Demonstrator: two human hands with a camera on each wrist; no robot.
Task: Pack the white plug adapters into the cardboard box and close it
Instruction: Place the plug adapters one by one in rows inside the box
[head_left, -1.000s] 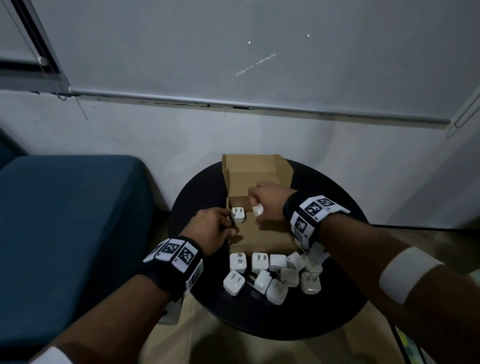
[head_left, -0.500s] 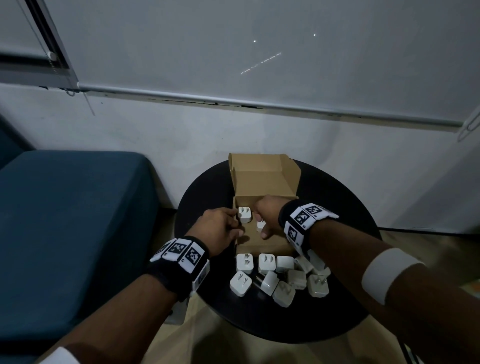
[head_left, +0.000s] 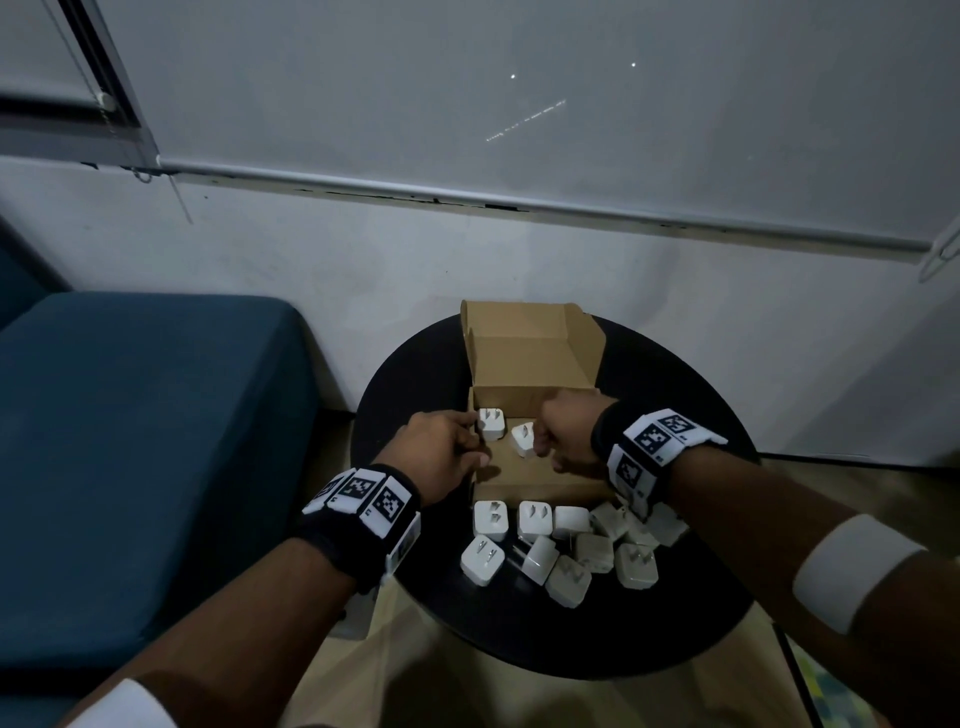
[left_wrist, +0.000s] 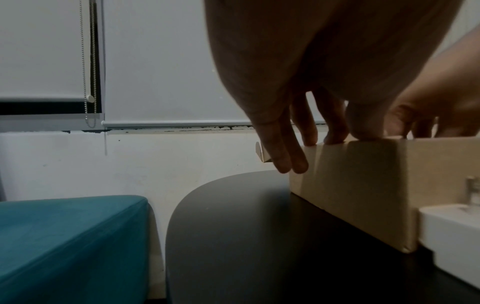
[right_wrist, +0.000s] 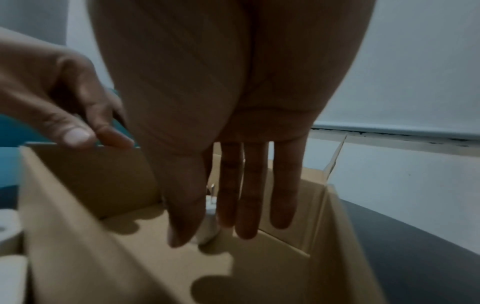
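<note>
Both hands are working inside the open cardboard box (head_left: 540, 470), which is sitting on a round black table (head_left: 415, 374) with its lid (head_left: 530, 348) standing upright at the far side. Beside the table, to the left, a blue upholstered seat (head_left: 145, 441) is filling that part of the head view, and a grey roller blind (head_left: 467, 93) is hanging on the wall behind.

Reaching over the box's left wall, the left hand (head_left: 441, 457) is pinching a white plug adapter (head_left: 490, 423) between thumb and forefinger (prongs pointing up) at the far left corner of the box; its other fingers (left_wrist: 288, 158) are lying along the outside of the wall. Coming in from the right, the right hand (head_left: 569, 434) is holding a second adapter (head_left: 522, 439) near the middle of the box, tilted, just beside the first. From the right wrist its fingers (right_wrist: 249, 195) are showing nearly straight and pointing down, thumb on one side and fingers on the other, with the adapter pinched between them just above the box floor.

Outside the box, against its near wall, a loose cluster of adapters (head_left: 566, 551) is lying on the table, some prongs up, some on their sides.
</note>
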